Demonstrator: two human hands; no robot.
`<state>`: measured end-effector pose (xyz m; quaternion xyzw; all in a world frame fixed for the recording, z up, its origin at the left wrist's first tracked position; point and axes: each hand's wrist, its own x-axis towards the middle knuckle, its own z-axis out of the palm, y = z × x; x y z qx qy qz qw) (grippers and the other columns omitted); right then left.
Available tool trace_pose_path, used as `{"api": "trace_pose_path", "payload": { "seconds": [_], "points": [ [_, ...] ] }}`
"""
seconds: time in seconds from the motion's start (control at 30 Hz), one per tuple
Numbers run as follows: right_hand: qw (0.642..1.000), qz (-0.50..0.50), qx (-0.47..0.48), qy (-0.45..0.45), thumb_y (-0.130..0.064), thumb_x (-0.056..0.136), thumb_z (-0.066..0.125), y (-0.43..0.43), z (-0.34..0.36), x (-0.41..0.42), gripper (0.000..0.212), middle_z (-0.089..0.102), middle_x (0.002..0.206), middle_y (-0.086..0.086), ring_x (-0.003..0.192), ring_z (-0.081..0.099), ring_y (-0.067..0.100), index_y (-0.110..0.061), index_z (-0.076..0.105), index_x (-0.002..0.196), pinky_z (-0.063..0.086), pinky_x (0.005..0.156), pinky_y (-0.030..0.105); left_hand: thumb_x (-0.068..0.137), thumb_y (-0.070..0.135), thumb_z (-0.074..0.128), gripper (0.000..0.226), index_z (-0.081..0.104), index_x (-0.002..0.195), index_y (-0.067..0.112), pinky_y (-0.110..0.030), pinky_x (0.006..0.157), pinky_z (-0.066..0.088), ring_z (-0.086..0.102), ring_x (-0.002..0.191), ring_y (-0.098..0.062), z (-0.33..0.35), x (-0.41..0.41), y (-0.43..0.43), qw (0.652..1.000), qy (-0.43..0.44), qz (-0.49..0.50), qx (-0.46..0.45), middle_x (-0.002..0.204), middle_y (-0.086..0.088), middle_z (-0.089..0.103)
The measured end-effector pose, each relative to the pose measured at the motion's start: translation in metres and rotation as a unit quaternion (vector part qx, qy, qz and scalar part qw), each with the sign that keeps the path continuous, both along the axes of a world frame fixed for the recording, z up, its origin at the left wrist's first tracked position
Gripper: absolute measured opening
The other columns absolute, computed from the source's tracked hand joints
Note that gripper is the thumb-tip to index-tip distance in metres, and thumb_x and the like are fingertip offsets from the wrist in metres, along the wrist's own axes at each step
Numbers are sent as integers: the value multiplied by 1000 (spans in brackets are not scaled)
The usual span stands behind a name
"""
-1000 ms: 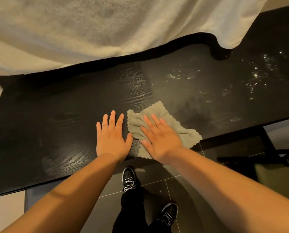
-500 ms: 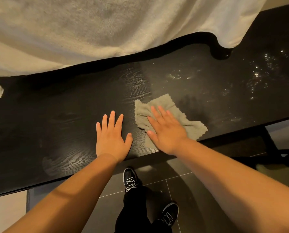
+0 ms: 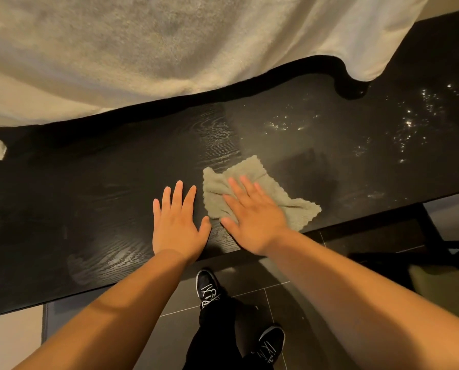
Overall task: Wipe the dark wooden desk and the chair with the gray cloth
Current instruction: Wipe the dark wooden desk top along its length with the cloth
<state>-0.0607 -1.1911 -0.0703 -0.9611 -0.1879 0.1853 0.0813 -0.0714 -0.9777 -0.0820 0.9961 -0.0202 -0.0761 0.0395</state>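
The dark wooden desk runs across the view with a visible grain. The gray cloth lies flat near the desk's front edge. My right hand presses on the cloth with straight, spread fingers and covers its middle. My left hand rests flat on the bare wood just left of the cloth, fingers straight. At the lower right, under the desk's edge, part of the chair shows with a dark frame and a pale seat.
White fabric hangs over the desk's far edge. Shiny droplets speckle the desk's right part. Below the front edge lie dark floor tiles and my two black shoes.
My right hand slid the cloth right and away half a second ago, then back left toward my left hand. My left hand has stayed in place.
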Motion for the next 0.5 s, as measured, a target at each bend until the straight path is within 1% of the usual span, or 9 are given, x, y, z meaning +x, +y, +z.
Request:
{"api": "trace_pose_path", "payload": {
  "seconds": [0.07, 0.1, 0.13, 0.17, 0.23, 0.33, 0.4, 0.43, 0.5],
  "points": [
    [999, 40, 12, -5, -65, 105, 7, -13, -1, 4, 73, -13, 175, -2, 159, -22, 19, -27, 17, 167, -5, 131, 46, 96, 60, 43, 80, 24, 166, 26, -59, 129, 10, 5, 161, -34, -2, -1, 1, 1000, -3, -2, 1, 176, -7, 11],
    [999, 35, 21, -26, -65, 105, 9, -29, -1, 10, 73, -5, 176, -1, 161, -15, 20, -27, 23, 166, -2, 131, 45, 96, 59, 44, 79, 25, 166, 26, -58, 129, 10, 5, 161, -34, -2, -1, 1, 1000, -1, -1, -2, 176, -6, 11],
    [998, 9, 21, -52, -65, 105, 9, -48, 0, 17, 75, 2, 176, 0, 162, -8, 21, -25, 28, 165, 3, 131, 46, 96, 59, 44, 79, 25, 166, 26, -58, 130, 9, 5, 161, -33, -1, -1, 2, 1000, 2, 1, -5, 176, -6, 11],
    [997, -32, 11, -73, -65, 105, 8, -69, 0, 24, 77, 5, 176, 1, 162, -5, 22, -22, 30, 165, 6, 131, 47, 96, 59, 43, 79, 24, 166, 27, -57, 130, 9, 4, 162, -32, -1, -1, 1, 1000, 4, 3, -7, 176, -5, 10],
    [991, -110, -17, -77, -64, 106, 6, -100, 1, 35, 76, -1, 177, 1, 162, -7, 22, -21, 22, 167, 7, 131, 48, 95, 59, 41, 80, 23, 166, 29, -56, 130, 7, 2, 162, -31, 0, 0, -1, 1000, 6, 6, -10, 176, -4, 9],
    [982, -183, -31, -44, -64, 105, 2, -88, 5, 35, 74, -12, 175, 5, 161, -15, 27, -24, 3, 167, -2, 131, 49, 93, 61, 38, 80, 23, 166, 30, -56, 131, 6, 0, 162, -30, 1, 1, 0, 1000, 8, 11, -13, 176, -3, 7],
    [987, -157, -20, -37, -62, 104, -2, -54, 5, 30, 72, -14, 175, 5, 160, -18, 30, -28, -6, 167, -6, 130, 49, 93, 61, 37, 81, 22, 166, 30, -55, 131, 6, -1, 162, -30, 2, 0, 0, 1000, 11, 11, -13, 176, -2, 7],
    [992, -117, -14, -35, -61, 103, -3, -35, 3, 25, 72, -13, 175, 4, 160, -19, 30, -29, -4, 168, -7, 130, 49, 93, 61, 38, 81, 22, 166, 30, -55, 131, 5, -1, 162, -30, 2, 1, -1, 1000, 11, 11, -13, 176, -2, 6],
    [999, -31, -7, -26, -62, 103, 0, -8, 0, 17, 73, -12, 176, 0, 160, -21, 27, -30, 9, 168, -8, 130, 48, 94, 61, 40, 81, 21, 166, 30, -55, 131, 5, -1, 162, -29, 3, 2, -2, 1000, 10, 12, -16, 176, -2, 6]
  ]
}}
